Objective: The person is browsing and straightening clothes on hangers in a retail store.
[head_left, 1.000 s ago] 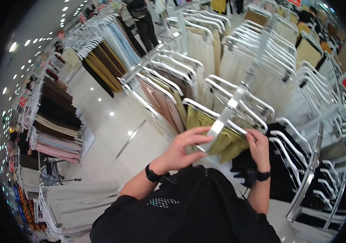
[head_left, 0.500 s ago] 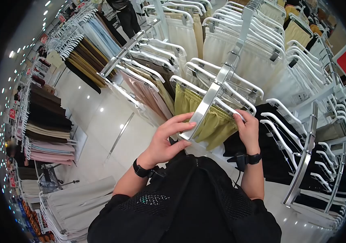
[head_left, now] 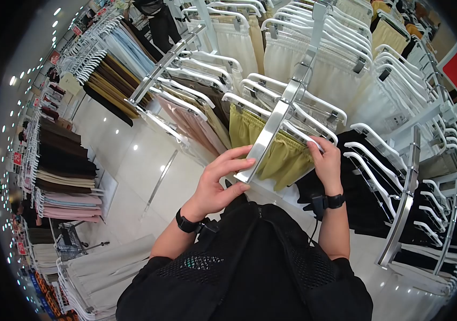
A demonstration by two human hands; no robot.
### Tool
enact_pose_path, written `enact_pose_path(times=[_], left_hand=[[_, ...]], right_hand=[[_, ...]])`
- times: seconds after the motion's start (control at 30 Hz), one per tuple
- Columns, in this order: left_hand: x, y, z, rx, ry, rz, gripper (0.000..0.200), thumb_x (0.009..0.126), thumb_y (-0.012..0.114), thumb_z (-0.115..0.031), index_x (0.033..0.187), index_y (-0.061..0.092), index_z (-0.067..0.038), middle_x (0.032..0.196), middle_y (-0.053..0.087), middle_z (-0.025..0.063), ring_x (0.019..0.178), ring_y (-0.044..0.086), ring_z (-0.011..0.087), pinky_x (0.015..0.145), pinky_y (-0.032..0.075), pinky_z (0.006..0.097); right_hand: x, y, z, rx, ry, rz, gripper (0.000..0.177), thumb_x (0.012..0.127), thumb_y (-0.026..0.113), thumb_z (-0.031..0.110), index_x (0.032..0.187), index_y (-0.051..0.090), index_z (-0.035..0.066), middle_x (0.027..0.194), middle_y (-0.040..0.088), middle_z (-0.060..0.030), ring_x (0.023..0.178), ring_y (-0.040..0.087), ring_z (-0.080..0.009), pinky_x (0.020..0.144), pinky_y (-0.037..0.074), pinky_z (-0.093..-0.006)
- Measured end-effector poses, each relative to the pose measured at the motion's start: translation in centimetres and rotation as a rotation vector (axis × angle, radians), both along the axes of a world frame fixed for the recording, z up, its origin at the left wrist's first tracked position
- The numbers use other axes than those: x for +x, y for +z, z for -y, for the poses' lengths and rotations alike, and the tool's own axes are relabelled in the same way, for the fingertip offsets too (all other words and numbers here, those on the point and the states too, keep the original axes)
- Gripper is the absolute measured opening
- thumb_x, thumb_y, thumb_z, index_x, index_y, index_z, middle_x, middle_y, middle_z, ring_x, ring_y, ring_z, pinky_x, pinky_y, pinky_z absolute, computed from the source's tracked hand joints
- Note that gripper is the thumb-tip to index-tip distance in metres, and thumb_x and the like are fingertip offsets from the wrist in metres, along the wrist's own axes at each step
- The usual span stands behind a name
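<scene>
From my remote seat, I have my left hand pinching the rail (head_left: 267, 139) end, probably for steadiness, and my right hand (head_left: 327, 163) gripping the white hanger (head_left: 298, 132) that suspends the green garment (head_left: 287, 158) between and just beyond both.

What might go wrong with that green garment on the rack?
The green garment might drop: its white hanger hangs near the front end of the metal rail. That hanger could also snag the hanger close behind it. And the left hand, at the rail's tip, might get bumped if the hanger slides forward.
</scene>
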State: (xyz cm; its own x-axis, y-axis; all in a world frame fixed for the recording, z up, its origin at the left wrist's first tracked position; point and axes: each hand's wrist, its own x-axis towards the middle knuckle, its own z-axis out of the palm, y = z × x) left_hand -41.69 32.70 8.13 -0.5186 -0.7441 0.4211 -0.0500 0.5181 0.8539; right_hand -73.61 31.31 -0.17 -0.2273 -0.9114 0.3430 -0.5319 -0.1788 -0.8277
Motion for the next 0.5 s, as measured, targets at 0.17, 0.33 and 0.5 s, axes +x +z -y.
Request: enact_pose_path(times=[0.17, 0.33, 0.5], left_hand=[[0.1, -0.1, 0.1, 0.025, -0.015, -0.019, 0.05, 0.084, 0.076, 0.0, 0.132, 0.067, -0.008, 0.147, 0.055, 0.0175, 0.129, 0.06, 0.0305, 0.102, 0.052, 0.038], [0.1, -0.2, -0.1, 0.0, 0.007, -0.007, 0.05, 0.083, 0.075, 0.0, 0.131, 0.067, -0.007, 0.147, 0.056, 0.0183, 0.13, 0.06, 0.0319, 0.105, 0.05, 0.0394], [0.0, -0.5, -0.1, -0.033, 0.041, 0.018, 0.054, 0.075, 0.072, 0.005, 0.129, 0.067, -0.004, 0.144, 0.057, 0.0255, 0.132, 0.058, 0.0374, 0.11, 0.045, 0.045]], right_hand=[[0.0, -0.5, 0.2, 0.017, -0.007, 0.023, 0.022, 0.095, 0.073, 0.018, 0.107, 0.075, -0.001, 0.091, 0.075, -0.0159, 0.078, 0.072, -0.026, 0.073, 0.054, -0.0328], [0.2, -0.6, 0.4, -0.004, -0.028, 0.035, 0.022, 0.094, 0.073, 0.018, 0.107, 0.075, -0.001, 0.093, 0.076, -0.0162, 0.084, 0.074, -0.0274, 0.076, 0.055, -0.0334], [-0.6, -1.7, -1.2, -0.09, -0.091, -0.103, 0.039, 0.09, 0.077, 0.02, 0.124, 0.069, 0.002, 0.116, 0.072, -0.0174, 0.105, 0.071, -0.0297, 0.093, 0.055, -0.0357]])
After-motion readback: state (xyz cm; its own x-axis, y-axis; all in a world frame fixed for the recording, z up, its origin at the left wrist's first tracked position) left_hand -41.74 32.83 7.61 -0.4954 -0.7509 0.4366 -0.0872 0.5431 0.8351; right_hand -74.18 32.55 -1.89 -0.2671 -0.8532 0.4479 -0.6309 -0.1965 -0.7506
